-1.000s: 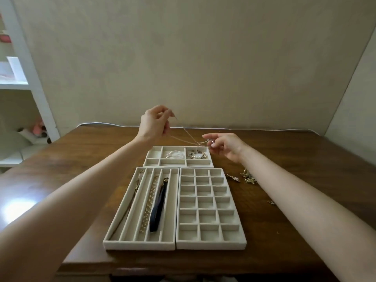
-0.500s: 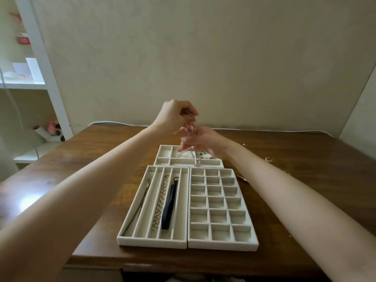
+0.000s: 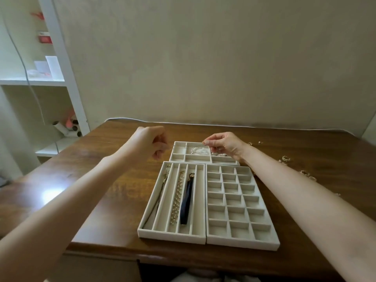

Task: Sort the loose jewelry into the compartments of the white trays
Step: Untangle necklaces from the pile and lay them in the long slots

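Brown wooden table (image 3: 114, 180) bearing three white trays (image 3: 242, 240) and loose gold jewelry (image 3: 285, 159) at right.

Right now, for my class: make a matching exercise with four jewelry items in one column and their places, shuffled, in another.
1 navy strap
2 beaded chain
3 thin chain
4 loose gold pieces

A on the wooden table
B long-slot tray, middle slot
C pinched by the right hand
D long-slot tray, slot second from right

Pairs: 1-D, 2-B, 3-C, 4-A
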